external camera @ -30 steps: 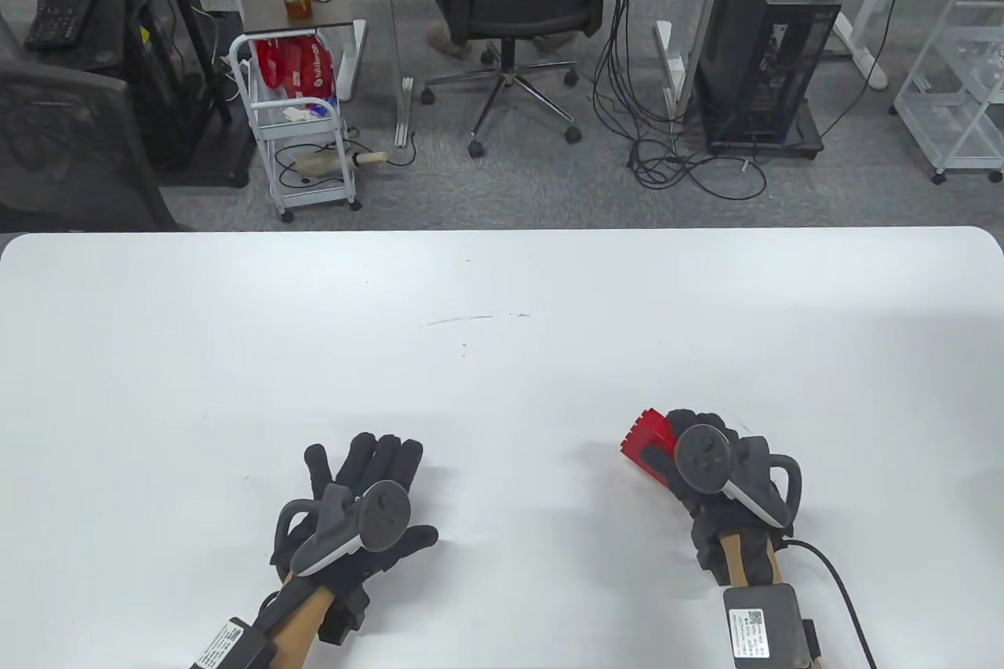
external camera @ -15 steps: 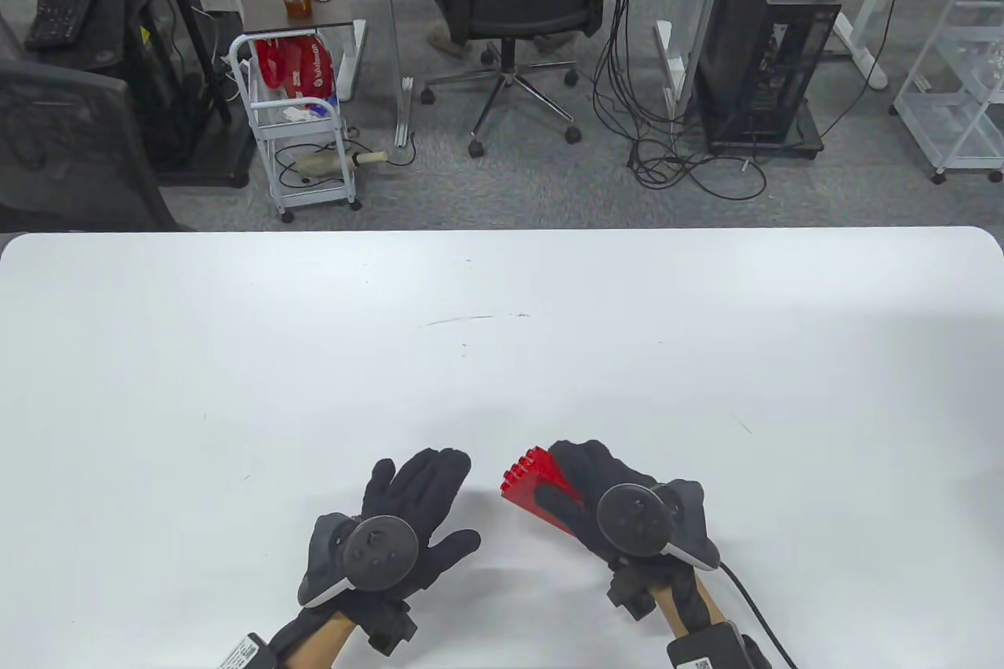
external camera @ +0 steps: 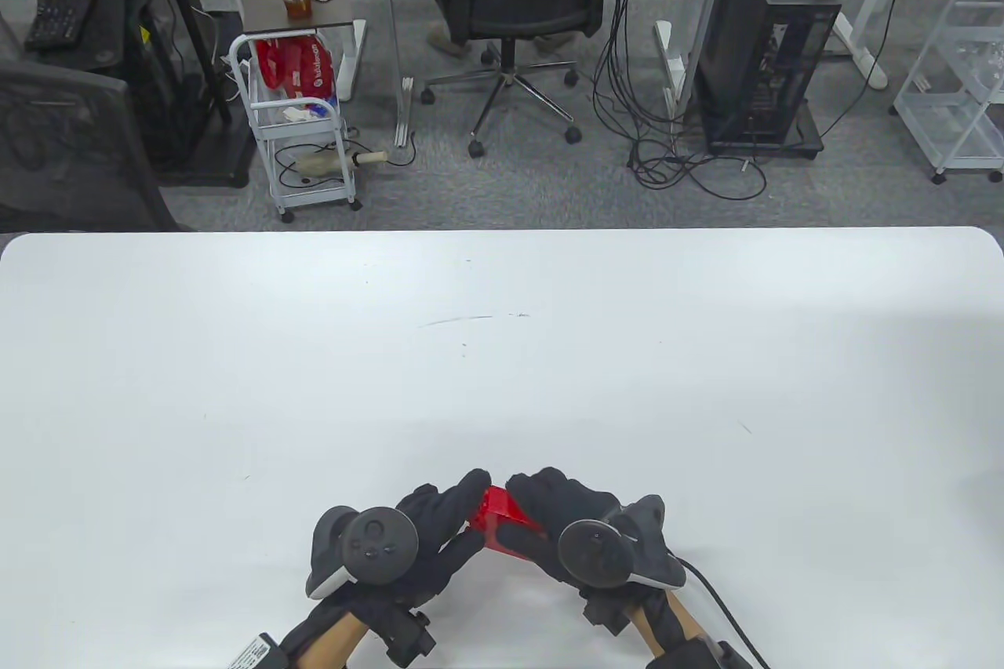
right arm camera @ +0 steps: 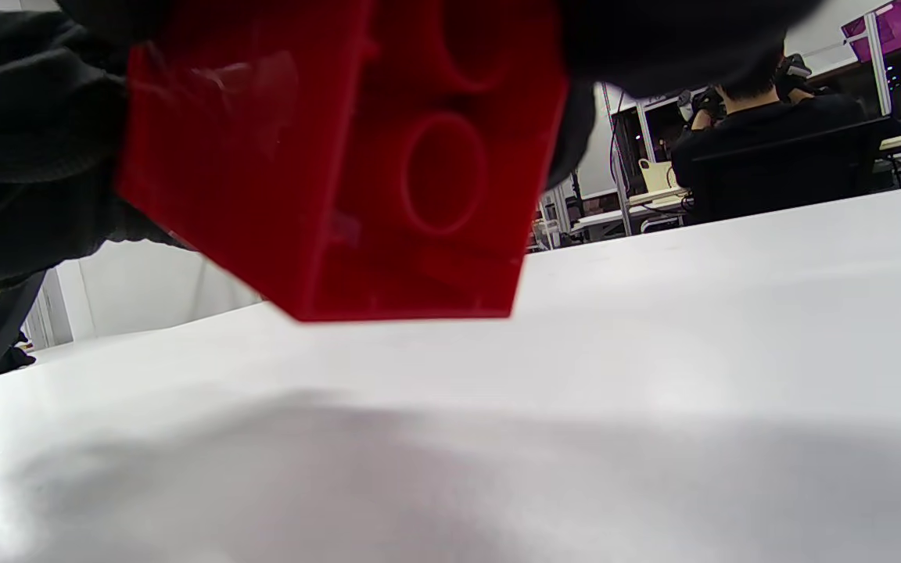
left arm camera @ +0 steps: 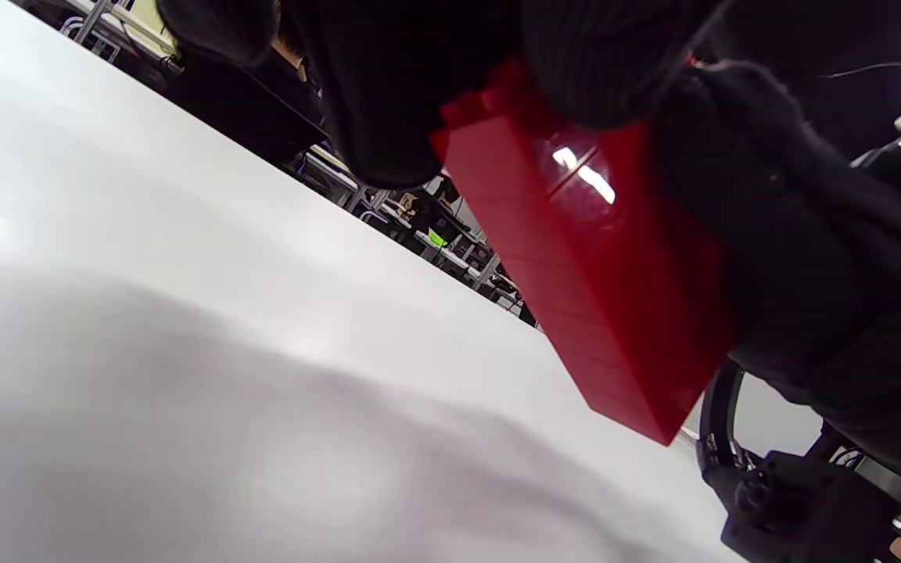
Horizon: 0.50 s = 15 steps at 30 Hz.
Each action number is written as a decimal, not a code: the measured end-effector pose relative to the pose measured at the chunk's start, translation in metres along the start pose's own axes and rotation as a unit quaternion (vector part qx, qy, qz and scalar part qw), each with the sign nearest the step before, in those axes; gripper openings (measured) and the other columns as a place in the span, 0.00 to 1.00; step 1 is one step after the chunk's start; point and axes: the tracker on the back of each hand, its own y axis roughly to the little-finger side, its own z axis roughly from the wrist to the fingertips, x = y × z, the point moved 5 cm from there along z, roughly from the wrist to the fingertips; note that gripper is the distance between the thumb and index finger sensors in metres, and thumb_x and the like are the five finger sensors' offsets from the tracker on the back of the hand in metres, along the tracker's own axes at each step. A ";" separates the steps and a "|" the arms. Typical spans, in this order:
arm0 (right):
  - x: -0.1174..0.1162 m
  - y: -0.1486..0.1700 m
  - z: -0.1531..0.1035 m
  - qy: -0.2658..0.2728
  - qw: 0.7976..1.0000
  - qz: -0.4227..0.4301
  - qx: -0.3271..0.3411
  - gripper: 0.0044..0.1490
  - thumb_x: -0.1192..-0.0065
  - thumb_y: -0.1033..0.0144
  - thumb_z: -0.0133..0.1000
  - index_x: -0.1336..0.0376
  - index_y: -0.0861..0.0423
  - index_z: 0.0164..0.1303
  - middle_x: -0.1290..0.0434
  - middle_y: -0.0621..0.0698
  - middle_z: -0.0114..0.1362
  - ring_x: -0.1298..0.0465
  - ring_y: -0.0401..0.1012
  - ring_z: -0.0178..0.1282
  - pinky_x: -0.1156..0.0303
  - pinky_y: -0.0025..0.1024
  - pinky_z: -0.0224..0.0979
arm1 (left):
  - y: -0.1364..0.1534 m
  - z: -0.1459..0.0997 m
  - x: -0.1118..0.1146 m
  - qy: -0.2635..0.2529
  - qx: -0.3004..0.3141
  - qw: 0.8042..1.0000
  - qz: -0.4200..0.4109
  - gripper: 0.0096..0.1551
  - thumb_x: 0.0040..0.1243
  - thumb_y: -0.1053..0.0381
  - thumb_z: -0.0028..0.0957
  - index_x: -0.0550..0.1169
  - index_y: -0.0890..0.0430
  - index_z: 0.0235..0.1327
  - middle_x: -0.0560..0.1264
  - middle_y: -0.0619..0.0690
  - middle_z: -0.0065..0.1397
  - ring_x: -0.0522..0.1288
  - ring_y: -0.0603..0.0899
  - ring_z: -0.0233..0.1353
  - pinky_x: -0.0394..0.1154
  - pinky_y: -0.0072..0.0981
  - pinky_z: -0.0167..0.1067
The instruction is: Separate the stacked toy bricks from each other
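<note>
Now both my gloved hands, left and right, grip the glossy red plastic brick stack above the table; next, I judge, pull opposite ends apart.

White lettering runs along the red bag in the cart, too small to read surely.

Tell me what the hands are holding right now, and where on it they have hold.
A stack of red toy bricks, held above the table. The left hand grips its studded end, the right hand the opposite end, whose hollow underside shows.
</note>
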 end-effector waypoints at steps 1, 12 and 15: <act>-0.001 0.000 0.001 0.001 1.000 0.005 -0.002 0.41 0.60 0.32 0.61 0.44 0.48 0.77 0.28 0.50 0.67 0.18 0.47 0.49 0.20 0.37 0.35 | 0.000 0.000 -0.002 -0.015 -0.005 1.000 0.004 0.43 0.60 0.45 0.51 0.62 0.53 0.81 0.75 0.49 0.78 0.82 0.55 0.72 0.66 0.61 0.76; -0.002 0.003 0.002 0.006 0.999 0.037 0.006 0.41 0.59 0.33 0.61 0.43 0.49 0.76 0.28 0.51 0.66 0.18 0.48 0.48 0.21 0.38 0.32 | -0.014 -0.003 -0.006 -0.055 -0.028 0.996 0.072 0.43 0.65 0.44 0.46 0.69 0.54 0.76 0.80 0.51 0.71 0.86 0.55 0.65 0.70 0.59 0.73; -0.001 0.005 0.002 0.006 0.999 0.039 0.008 0.41 0.58 0.33 0.61 0.43 0.49 0.76 0.28 0.51 0.66 0.18 0.48 0.48 0.21 0.38 0.32 | -0.020 -0.002 -0.006 -0.062 -0.027 0.994 0.091 0.43 0.65 0.44 0.46 0.69 0.56 0.76 0.80 0.52 0.71 0.86 0.55 0.64 0.70 0.60 0.74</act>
